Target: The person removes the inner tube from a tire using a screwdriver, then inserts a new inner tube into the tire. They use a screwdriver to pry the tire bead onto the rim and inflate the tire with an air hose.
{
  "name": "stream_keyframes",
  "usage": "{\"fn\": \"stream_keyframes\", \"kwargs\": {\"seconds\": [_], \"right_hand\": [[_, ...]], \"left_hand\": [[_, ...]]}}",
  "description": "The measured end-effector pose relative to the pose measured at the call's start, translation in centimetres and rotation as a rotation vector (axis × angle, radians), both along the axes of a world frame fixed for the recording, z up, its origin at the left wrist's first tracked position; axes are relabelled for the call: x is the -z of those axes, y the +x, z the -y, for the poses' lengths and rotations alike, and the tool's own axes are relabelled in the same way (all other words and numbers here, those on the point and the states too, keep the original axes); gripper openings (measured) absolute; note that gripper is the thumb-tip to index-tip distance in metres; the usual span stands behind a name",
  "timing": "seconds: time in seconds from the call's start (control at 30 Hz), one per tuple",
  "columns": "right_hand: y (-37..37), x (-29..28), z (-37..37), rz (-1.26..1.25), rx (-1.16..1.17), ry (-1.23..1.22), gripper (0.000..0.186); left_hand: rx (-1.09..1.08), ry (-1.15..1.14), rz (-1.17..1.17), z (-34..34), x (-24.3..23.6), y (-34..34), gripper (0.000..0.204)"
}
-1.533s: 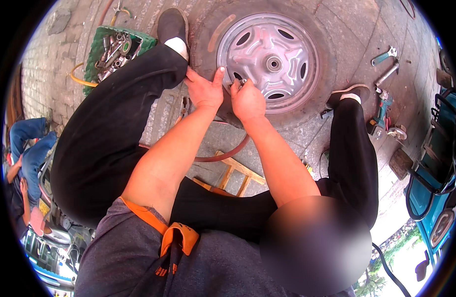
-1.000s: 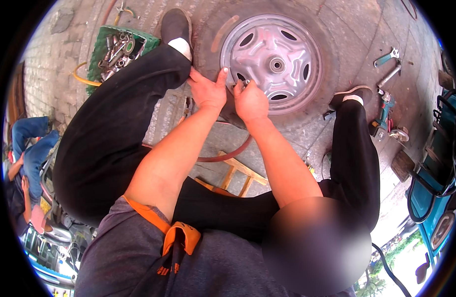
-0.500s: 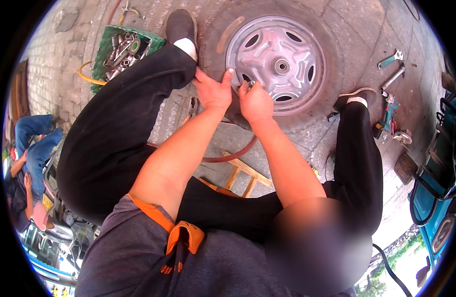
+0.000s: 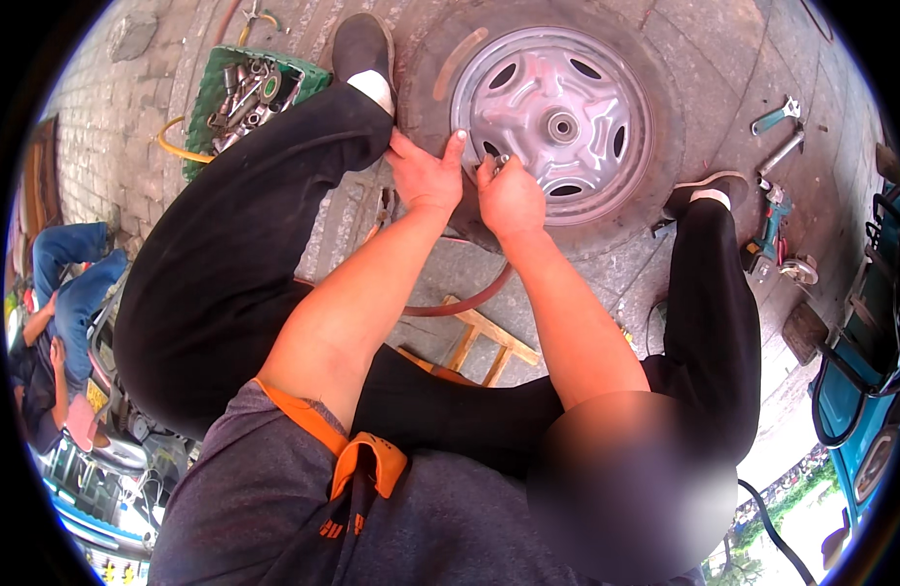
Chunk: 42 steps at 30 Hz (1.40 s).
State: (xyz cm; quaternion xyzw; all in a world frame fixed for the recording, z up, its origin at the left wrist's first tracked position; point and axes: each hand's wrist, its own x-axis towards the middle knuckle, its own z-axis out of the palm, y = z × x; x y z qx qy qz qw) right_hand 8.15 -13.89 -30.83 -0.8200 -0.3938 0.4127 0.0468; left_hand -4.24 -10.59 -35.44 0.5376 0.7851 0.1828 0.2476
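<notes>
A wheel lies flat before me, its black tire (image 4: 426, 93) around a silver steel rim (image 4: 528, 83) with oval slots and a centre hub. On the near left of the tire rests my left hand (image 4: 426, 178), open, its thumb and index finger spread apart. My right hand (image 4: 513, 200) is closed at the rim's near left edge. A small metal fitting (image 4: 502, 159) pokes out between its thumb and fingers; the rest of it is hidden. Below both hands a red hose (image 4: 470, 303) curves across the ground toward my right wrist, where its end goes out of sight.
A green crate (image 4: 201, 127) of sockets and wrenches stands at left. To the right lie an adjustable wrench (image 4: 774, 117), a metal bar tool (image 4: 784, 151) and a cordless grinder (image 4: 767, 234). A wooden frame (image 4: 489, 347) sits beneath me. Another person (image 4: 69, 293) sits far left.
The view has shifted very slightly. Both hands keep their places at the wheel, the right still closed on the metal fitting.
</notes>
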Motion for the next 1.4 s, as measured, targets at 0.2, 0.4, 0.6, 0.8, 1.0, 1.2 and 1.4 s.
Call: {"fn": "stream_keyframes", "kwargs": {"seconds": [0.2,0.4,0.6,0.8,1.0,1.2,1.4], "right_hand": [[0.0,-0.1,-0.1,-0.001,-0.007,-0.014,0.053],[0.1,-0.5,-0.2,-0.001,-0.004,-0.009,0.053],[0.2,-0.1,-0.1,-0.004,-0.001,-0.003,0.052],[0.1,-0.4,-0.2,-0.001,-0.009,-0.015,0.053],[0.2,-0.9,-0.4,-0.004,-0.008,-0.027,0.054],[-0.1,-0.7,-0.3,-0.01,0.002,-0.017,0.053],[0.1,0.0,1.0,-0.016,0.077,0.087,0.052]], "left_hand": [[0.004,0.0,0.002,-0.1,-0.2,-0.1,0.122],[-0.004,-0.022,0.017,-0.2,-0.8,0.1,0.123],[-0.021,-0.075,0.036,-0.3,-1.4,0.4,0.123],[0.003,-0.023,-0.013,-0.2,-0.7,0.2,0.121],[0.025,0.031,-0.047,-0.2,0.0,0.0,0.121],[0.009,0.012,-0.055,0.0,0.1,-0.3,0.122],[-0.012,-0.051,-0.037,0.5,-0.6,0.4,0.12]]}}
